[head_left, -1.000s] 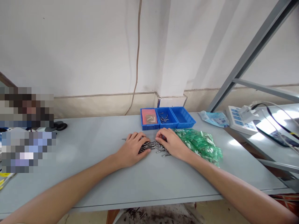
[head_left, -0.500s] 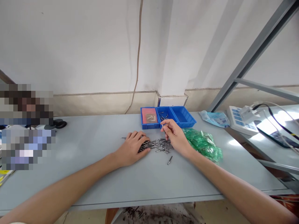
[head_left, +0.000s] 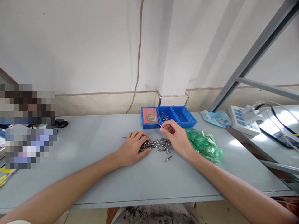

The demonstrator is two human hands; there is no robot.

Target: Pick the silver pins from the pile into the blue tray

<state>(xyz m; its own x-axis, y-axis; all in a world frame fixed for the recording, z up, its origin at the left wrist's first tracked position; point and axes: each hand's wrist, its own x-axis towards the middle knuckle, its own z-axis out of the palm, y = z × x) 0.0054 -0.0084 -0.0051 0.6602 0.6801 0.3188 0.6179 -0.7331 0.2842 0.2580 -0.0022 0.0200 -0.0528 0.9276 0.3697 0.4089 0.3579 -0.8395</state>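
A heap of small metal rivets (head_left: pixel 161 144) lies on the grey table in front of me. My left hand (head_left: pixel 135 145) rests palm down over the left end of this heap, fingers extended, hiding part of it. At the heap's right side, my right hand (head_left: pixel 175 135) is raised with thumb and fingertips pinched on a single rivet (head_left: pixel 161 126); only its tip shows. One loose rivet (head_left: pixel 168 158) lies apart, nearer to me. Just beyond my right hand stands a blue three-compartment tray (head_left: pixel 150 126), with several rivets (head_left: pixel 164 118) in its middle compartment.
A pink piece (head_left: pixel 146 111) and a small clear bag (head_left: pixel 151 118) fill the tray's left compartment. Green plastic bags (head_left: pixel 205 144) lie beside my right forearm. Farther right are a blue-white packet (head_left: pixel 216 119), a power strip (head_left: pixel 239 116) and a metal frame (head_left: pixel 254 43).
The loose rivet near me has turned and lies at a flatter angle. My right fingertips have closed further over the pinched rivet, so less of it shows. My left hand stays put.
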